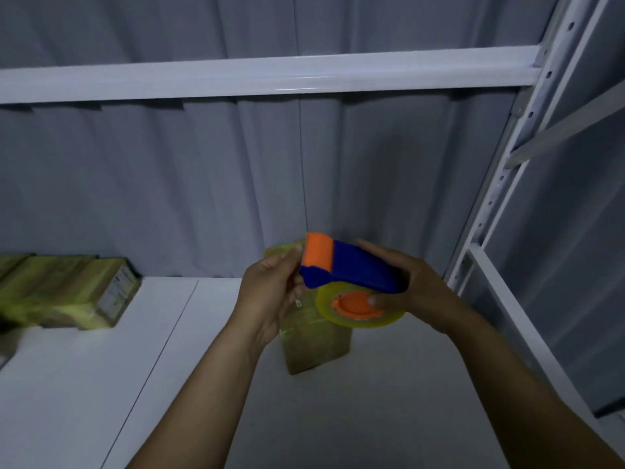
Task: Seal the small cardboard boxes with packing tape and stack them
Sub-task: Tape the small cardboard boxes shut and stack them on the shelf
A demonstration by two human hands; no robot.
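Both hands work above the shelf [169,367]. The right hand [416,292] grips the tape dispenser [355,265]. The left hand [270,292] holds the small box [314,340], seemingly upright, just beneath the dispenser's orange end and nearer the left. Taped boxes [64,292] sit well apart, far left.

Dim, bluish cast overall. Glare streak along white shelf beam [304,76]. Taped boxes [61,292] at left edge smeared, soft. Wide-angle bowing bends upright post [507,164]. Faint soft shadow on back wall [389,170].
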